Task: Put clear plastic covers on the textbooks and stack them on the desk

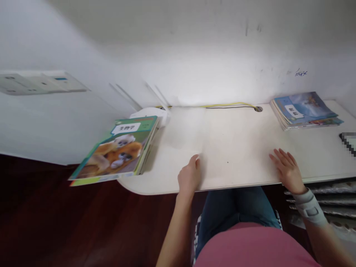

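Observation:
My left hand (189, 176) is at the front edge of the white desk (233, 148), its fingers curled closed. A small white spot shows at its thumb tip, and I cannot make out what, if anything, it holds. Further right, my right hand (287, 168) lies over the desktop with fingers stretched out, holding nothing. It wears a pale grey wrist strap (310, 207). Left of my hands, a stack of textbooks (119, 152) juts over the desk's rounded end; monkeys are on the top cover. A second stack of books (306, 109), topped by a blue cover, stands at the back right.
A yellow and a black cable (230, 105) run along the wall into a round desk hole (258, 109). A socket panel (41, 82) is on the left wall. A dark-edged object (347, 142) sits at the right. Shiny plastic-looking items (330, 200) lie below the desk.

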The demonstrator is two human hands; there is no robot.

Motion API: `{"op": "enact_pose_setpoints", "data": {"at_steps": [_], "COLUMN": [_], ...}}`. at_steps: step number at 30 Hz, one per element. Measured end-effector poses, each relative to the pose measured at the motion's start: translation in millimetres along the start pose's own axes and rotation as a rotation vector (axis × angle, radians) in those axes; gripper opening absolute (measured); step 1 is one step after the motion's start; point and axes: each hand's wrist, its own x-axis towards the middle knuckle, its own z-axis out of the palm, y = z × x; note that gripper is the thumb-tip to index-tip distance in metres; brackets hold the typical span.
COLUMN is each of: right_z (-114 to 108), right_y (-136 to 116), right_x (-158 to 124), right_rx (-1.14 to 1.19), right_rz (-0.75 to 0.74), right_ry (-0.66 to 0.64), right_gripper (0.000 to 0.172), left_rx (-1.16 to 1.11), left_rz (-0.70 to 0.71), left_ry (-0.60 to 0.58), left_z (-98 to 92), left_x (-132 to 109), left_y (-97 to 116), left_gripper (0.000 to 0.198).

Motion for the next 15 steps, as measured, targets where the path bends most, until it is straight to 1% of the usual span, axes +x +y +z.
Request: {"op": "enact_pose_setpoints", "data": {"at_steps": [1,3,5,7,9,11,13,15], "right_z": [3.8,8.2,8.1,5.2,1.3,-2.2,-3.6,-1.7], "right_y": [1.5,5.3,8.9,11.2,13.5,18.8,29.0,42.7], "right_x": [-6.4,-14.4,-16.9,-15.7,-12.1,-6.4,1.4,10.7], "right_rx": [0.026,0.061,0.067,0.070,0.104,0.165,0.219,0.230], "right_rz": [-0.004,-0.024,-0.053,-0.070,-0.070,-0.058,-0.046,-0.034], "right_ry": [-0.049,-0.139,-0.207,-0.235,-0.223,-0.167,-0.081,-0.008], "right_gripper": [0.047,0.049,0.056,0.057,0.054,0.050,0.047,0.043], "left_rx": [0.079,0.165,0.185,0.178,0.175,0.194,0.228,0.260], "left_rz": [-0.036,-0.081,-0.082,-0.048,0.006,0.083,0.151,0.155], "left_ry": [-0.014,-0.031,-0.030,-0.011,0.024,0.091,0.203,0.341], "left_z": [1.6,2.3,1.6,0.5,-3.5,-14.4,-34.2,-59.7], "left_x": [-2.7,-6.9,-9.1,-9.4,-6.3,2.4,18.1,39.1], "left_y": [4.8,13.9,18.7,18.2,13.4,5.3,-5.9,-20.5], "left_gripper": [0.043,0.045,0.043,0.040,0.039,0.040,0.042,0.044]}}
